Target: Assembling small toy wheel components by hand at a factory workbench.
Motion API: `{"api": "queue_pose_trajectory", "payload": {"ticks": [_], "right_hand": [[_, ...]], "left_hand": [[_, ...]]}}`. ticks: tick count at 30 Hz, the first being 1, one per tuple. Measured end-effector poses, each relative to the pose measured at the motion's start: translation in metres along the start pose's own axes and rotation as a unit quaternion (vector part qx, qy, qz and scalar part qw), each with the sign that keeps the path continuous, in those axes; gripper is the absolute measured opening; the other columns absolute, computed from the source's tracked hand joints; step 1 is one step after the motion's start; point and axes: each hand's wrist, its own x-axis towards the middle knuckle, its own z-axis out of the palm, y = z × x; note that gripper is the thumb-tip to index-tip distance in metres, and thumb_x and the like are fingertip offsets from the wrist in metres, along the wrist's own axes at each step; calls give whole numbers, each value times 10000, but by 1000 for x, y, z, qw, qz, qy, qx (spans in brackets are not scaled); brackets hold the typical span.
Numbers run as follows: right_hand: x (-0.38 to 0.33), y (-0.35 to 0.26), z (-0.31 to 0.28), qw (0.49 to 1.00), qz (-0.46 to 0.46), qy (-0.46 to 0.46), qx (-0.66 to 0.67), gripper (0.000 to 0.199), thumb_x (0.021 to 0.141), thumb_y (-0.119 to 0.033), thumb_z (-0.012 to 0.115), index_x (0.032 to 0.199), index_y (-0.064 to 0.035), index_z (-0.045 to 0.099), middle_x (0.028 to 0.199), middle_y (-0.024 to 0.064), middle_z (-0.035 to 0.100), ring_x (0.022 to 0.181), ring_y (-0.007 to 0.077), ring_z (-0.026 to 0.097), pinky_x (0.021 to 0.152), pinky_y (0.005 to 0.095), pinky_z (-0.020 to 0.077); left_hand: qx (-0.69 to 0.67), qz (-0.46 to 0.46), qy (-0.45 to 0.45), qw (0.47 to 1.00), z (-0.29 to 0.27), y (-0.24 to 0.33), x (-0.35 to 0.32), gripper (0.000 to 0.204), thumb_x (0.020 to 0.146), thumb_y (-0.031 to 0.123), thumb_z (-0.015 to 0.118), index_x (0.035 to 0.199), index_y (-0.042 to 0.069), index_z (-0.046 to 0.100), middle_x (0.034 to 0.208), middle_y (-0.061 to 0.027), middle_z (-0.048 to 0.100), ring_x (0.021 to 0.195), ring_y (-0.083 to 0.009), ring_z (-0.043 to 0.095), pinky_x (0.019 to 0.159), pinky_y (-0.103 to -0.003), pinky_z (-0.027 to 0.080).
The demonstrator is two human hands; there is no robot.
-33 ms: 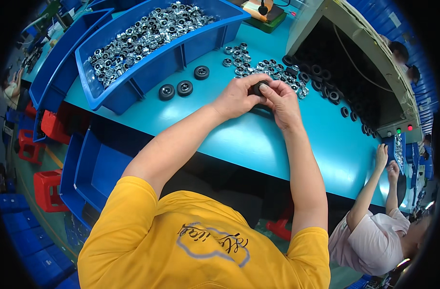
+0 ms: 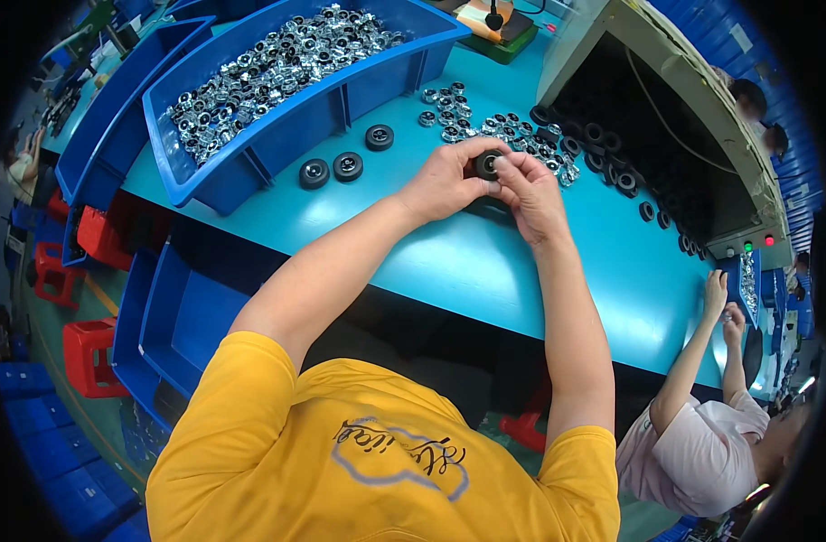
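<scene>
A small black toy wheel (image 2: pixel 486 164) is held between my hands above the blue-green table. My left hand (image 2: pixel 442 182) grips its tyre from the left, fingers curled round it. My right hand (image 2: pixel 532 197) has thumb and fingers closed together at its right side, against the hub. A pale hub centre shows inside the tyre. Below the hands sits a dark object (image 2: pixel 491 210), mostly hidden. To the left stand three wheels with hubs fitted, one of them the nearest wheel (image 2: pixel 314 173). Just beyond my hands lie loose chrome hubs (image 2: pixel 503 126).
A blue bin (image 2: pixel 295 113) full of chrome hubs stands at the back left. Black tyres (image 2: pixel 625 181) spill from a beige machine's opening (image 2: pixel 747 108) at the right. A co-worker (image 2: pixel 702 443) works at the far right. Red stools (image 2: pixel 92 357) and blue crates (image 2: pixel 187 298) are at the left.
My right thumb has shifted off the wheel's face, and the hub centre now shows. The wheel has turned slightly in my fingers. The co-worker's hand has moved a little.
</scene>
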Motion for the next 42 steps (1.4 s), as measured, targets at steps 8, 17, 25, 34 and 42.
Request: {"api": "queue_pose_trajectory", "payload": {"ticks": [8,17,25,34,42], "right_hand": [[-2,-8,-1,999,23,-35,15,274,978,-252,665,1085,-1,646,989,71,692,875,131,671,794,296,580],[0,-6,-1,1000,13,-18,3,268,984,-243,651,1093,2,651,986,77,697,852,135,677,748,267,579],[1,-6,-1,1000,-8,7,-24,265,976,-248,664,1072,0,671,946,71,702,799,118,654,710,271,571],[6,-38,-65,940,-198,276,-34,195,962,-210,687,1009,-21,688,867,33,674,669,80,582,619,230,510],[2,-62,-114,903,-216,367,-60,191,945,-195,699,998,-12,692,802,18,665,644,78,578,594,220,492]], "left_hand": [[-117,-106,-17,987,-8,9,2,491,836,36,743,1296,91,580,899,-4,661,633,-54,578,463,-201,448],[-140,-105,-26,984,-8,-3,6,481,861,72,749,1300,93,553,928,-15,662,738,-77,615,492,-212,472],[-54,-62,16,996,-7,-1,1,455,861,101,763,1275,85,576,992,-10,668,846,-106,639,582,-263,506],[559,-1,172,811,-52,16,12,463,857,384,732,1191,80,626,1029,-119,639,971,-340,582,838,-441,483],[557,9,134,820,-81,-9,0,475,808,48,708,1252,-26,556,1143,-174,569,1092,-370,536,938,-451,462]]}}
